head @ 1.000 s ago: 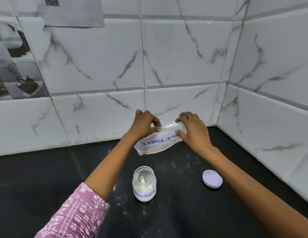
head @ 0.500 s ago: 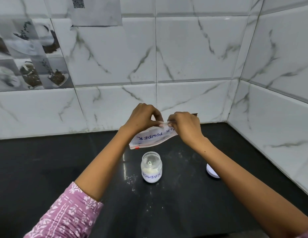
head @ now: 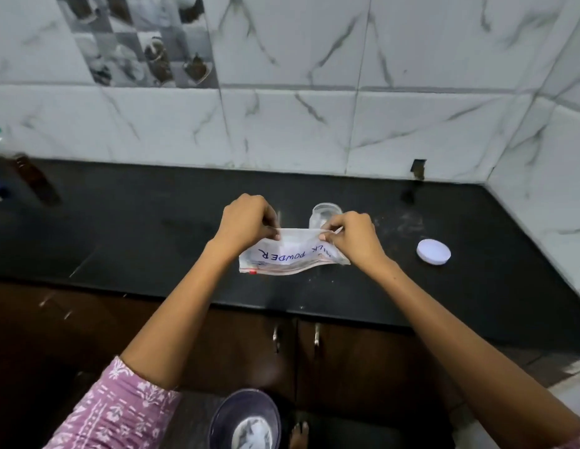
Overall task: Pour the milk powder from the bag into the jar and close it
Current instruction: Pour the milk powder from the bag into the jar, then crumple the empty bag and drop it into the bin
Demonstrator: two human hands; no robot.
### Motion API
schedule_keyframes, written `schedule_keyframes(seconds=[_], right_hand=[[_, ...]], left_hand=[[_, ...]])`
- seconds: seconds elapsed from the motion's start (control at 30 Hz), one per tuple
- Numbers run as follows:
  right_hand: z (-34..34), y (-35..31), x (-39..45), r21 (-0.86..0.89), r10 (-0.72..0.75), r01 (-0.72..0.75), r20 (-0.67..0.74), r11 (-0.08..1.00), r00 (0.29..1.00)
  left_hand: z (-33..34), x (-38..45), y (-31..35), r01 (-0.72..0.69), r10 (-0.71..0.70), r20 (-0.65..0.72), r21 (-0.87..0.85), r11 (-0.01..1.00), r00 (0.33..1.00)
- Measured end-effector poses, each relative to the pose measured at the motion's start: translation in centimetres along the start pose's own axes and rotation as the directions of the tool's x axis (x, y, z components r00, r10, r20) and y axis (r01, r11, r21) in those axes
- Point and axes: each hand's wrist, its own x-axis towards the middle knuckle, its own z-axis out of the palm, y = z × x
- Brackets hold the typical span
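Both the left hand (head: 246, 222) and right hand (head: 353, 236) now pinch the bag (head: 287, 254) flat near the tabletop's (head: 152, 238) front edge, apparently emptied, so capping the jar (head: 325, 213) remains.

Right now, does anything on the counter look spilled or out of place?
Faint white specks dust the black counter right of the open jar, likely spilled powder. The lid lies apart at right. Both hands pinch the bag upside down, its label inverted.

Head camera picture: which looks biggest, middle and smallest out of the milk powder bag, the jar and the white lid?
1. milk powder bag, clearly largest.
2 and 3. jar and white lid look alike; the bag and right hand hide the jar's lower part, so no ranking.
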Motion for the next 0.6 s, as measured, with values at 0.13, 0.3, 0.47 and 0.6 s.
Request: schedule_keyframes(seconds=[0.13, 0.3, 0.47, 0.6], right_hand=[[4.1, -1.6, -3.8, 0.133, -0.015, 0.001, 0.102, 0.991, 0.995], [10.1, -2.2, -7.8, 0.254, 0.057, -0.113, 0.219, 0.961, 0.974], [17.7, -1.4, -11.0, 0.266, 0.147, -0.239, 0.323, 0.934, 0.935], [24.1, 0.1, -13.5, 0.227, 0.213, -0.315, 0.383, 0.921, 0.899]], left_hand=[[0.8, -5.6, -2.8, 0.128, -0.129, -0.026, -0.047, 0.991, 0.991], [3.9, -11.6, -6.7, 0.279, -0.282, -0.037, -0.063, 0.958, 0.959], [8.8, -16.8, -11.3, 0.437, -0.435, 0.050, -0.137, 0.889, 0.899], [13.6, -20.4, -15.3, 0.546, -0.534, 0.116, -0.172, 0.820, 0.838]])
